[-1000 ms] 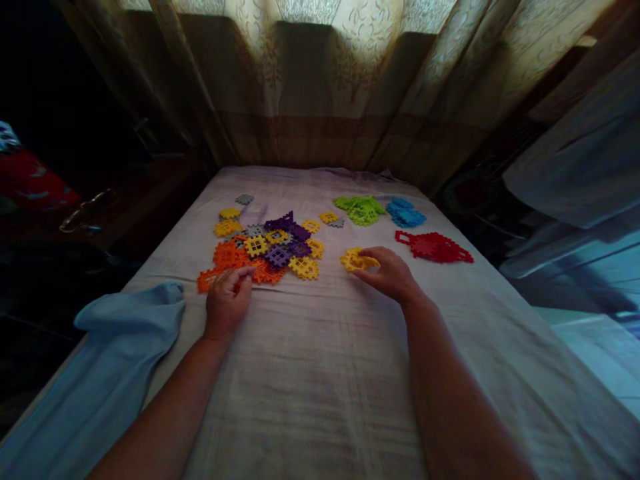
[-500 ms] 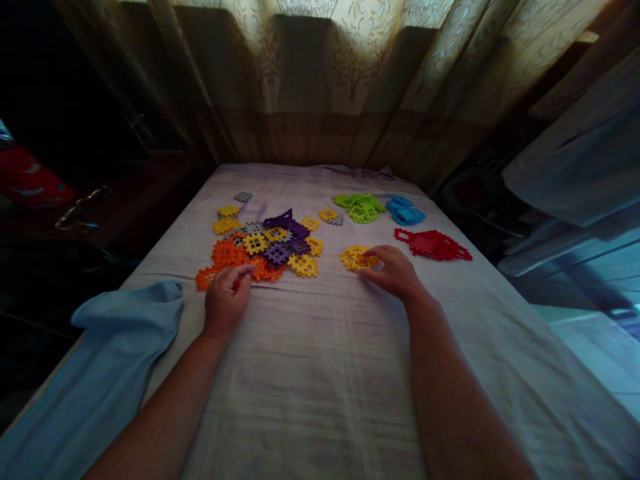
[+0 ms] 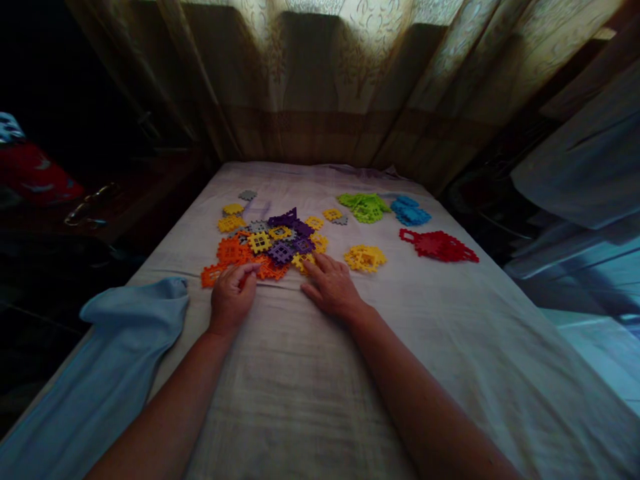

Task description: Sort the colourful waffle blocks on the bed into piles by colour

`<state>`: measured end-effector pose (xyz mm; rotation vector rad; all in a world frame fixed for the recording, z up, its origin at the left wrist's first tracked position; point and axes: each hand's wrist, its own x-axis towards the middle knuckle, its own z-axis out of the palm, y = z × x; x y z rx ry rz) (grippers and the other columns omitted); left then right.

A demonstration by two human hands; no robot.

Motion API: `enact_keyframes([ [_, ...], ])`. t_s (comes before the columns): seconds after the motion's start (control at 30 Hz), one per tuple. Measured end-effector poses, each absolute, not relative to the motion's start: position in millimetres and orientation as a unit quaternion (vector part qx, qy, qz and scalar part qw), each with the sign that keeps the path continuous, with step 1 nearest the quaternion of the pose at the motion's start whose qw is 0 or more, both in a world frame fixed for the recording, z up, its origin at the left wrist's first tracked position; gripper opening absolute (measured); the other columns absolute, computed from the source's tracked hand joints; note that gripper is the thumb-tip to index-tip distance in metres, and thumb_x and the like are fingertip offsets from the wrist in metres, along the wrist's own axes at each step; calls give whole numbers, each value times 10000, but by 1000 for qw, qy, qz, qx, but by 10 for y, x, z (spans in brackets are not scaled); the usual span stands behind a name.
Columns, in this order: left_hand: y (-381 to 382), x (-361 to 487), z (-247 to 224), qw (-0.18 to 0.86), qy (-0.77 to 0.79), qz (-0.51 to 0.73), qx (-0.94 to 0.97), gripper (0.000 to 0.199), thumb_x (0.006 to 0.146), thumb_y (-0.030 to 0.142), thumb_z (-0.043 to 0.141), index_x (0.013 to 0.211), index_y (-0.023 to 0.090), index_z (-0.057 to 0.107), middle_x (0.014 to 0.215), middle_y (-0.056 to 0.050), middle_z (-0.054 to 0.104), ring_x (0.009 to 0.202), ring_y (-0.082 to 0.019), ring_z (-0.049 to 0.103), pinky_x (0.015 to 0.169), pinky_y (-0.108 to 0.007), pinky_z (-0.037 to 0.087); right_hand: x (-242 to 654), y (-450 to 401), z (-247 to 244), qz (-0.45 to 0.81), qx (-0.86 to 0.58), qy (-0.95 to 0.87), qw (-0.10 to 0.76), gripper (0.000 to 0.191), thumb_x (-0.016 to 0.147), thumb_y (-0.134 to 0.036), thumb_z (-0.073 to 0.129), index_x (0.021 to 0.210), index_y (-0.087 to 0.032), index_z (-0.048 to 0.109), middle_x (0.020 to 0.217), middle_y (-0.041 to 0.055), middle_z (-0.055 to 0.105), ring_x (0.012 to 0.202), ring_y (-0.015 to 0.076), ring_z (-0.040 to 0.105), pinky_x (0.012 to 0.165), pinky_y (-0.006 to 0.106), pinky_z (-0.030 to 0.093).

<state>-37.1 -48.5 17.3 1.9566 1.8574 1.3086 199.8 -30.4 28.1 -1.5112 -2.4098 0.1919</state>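
My right hand (image 3: 331,287) lies with its fingers stretched out, the tips on a yellow interlocking tile (image 3: 301,262) at the right edge of a mixed pile. My left hand (image 3: 233,297) rests with curled fingers against the orange tiles (image 3: 231,251) at the pile's near left; whatever its fingers may hold is hidden. Purple tiles (image 3: 281,253) and a yellow windowed tile (image 3: 259,242) lie in the middle of the pile. Apart from it, to the right, sits a small heap of yellow tiles (image 3: 365,259).
Green tiles (image 3: 367,208), blue tiles (image 3: 410,211) and red tiles (image 3: 440,246) lie in separate heaps at the right. A grey tile (image 3: 247,195) lies far left. Light blue cloth (image 3: 135,327) covers the bed's left edge. A curtain (image 3: 310,80) hangs behind the sheet (image 3: 300,387).
My right hand has left the separate yellow heap and moved left to the yellow tile on the mixed pile. My left hand stays by the orange tiles. The view has shifted slightly.
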Motion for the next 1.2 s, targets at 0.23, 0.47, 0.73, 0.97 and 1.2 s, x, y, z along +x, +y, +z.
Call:
enact_keyframes([
  [0.23, -488, -376, 158, 80, 620, 428, 653, 298, 856, 318, 500, 983, 221, 751, 952, -39, 766, 918, -215, 684, 921, -370, 529, 2012, -298, 300, 83, -507, -839, 178, 277, 903, -349, 613, 1139, -224, 684, 1311, 128, 624, 1197, 282, 561, 1001, 456, 407],
  [0.47, -495, -376, 164, 81, 625, 425, 650, 299, 855, 315, 498, 980, 224, 754, 979, -40, 768, 939, -219, 684, 938, -377, 527, 1996, -299, 290, 82, -483, -850, 195, 190, 854, -327, 676, 1004, -211, 689, 1156, 103, 698, 1078, 273, 618, 955, 427, 426],
  [0.73, -493, -381, 165, 85, 623, 426, 650, 298, 856, 315, 500, 988, 227, 752, 978, -37, 769, 920, -216, 688, 913, -373, 535, 2094, -255, 379, 84, -481, -851, 192, 254, 856, -357, 676, 1069, -218, 673, 1095, 96, 728, 1033, 248, 656, 913, 361, 462],
  [0.97, -493, -375, 169, 87, 624, 426, 650, 319, 847, 323, 492, 988, 215, 756, 971, -50, 771, 941, -227, 690, 913, -382, 534, 2059, -301, 378, 91, -462, -861, 192, 309, 827, -246, 657, 1134, -213, 681, 1291, 104, 671, 1152, 262, 628, 986, 410, 454],
  [1.2, -487, -371, 168, 88, 627, 425, 647, 297, 854, 329, 503, 976, 226, 754, 985, -44, 772, 948, -229, 691, 963, -412, 521, 2000, -324, 356, 102, -482, -844, 211, 301, 790, -230, 681, 1091, -219, 687, 1203, 107, 689, 1139, 272, 602, 993, 439, 431],
])
